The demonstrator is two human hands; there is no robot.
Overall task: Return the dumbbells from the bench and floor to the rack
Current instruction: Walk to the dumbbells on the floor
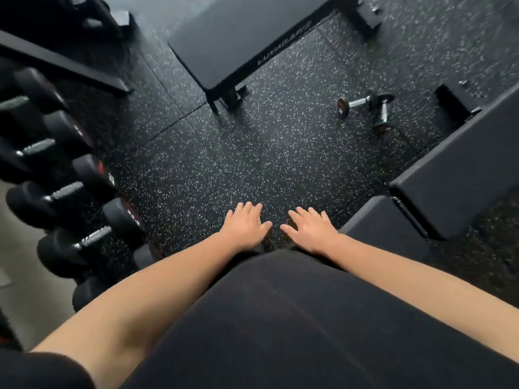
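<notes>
Hovering empty over the floor [252, 153], the left hand [244, 227] and right hand [311, 230] each show a flat grip with fingers apart. Two small dumbbells [365, 108] lie on the floor well ahead and right of the right hand, not yet returned. The rack [64, 169], left of the left hand, holds a row of large black dumbbells [56, 192].

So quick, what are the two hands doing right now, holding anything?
Left hand: open, fingers spread, holding nothing.
Right hand: open, fingers spread, holding nothing.
</notes>
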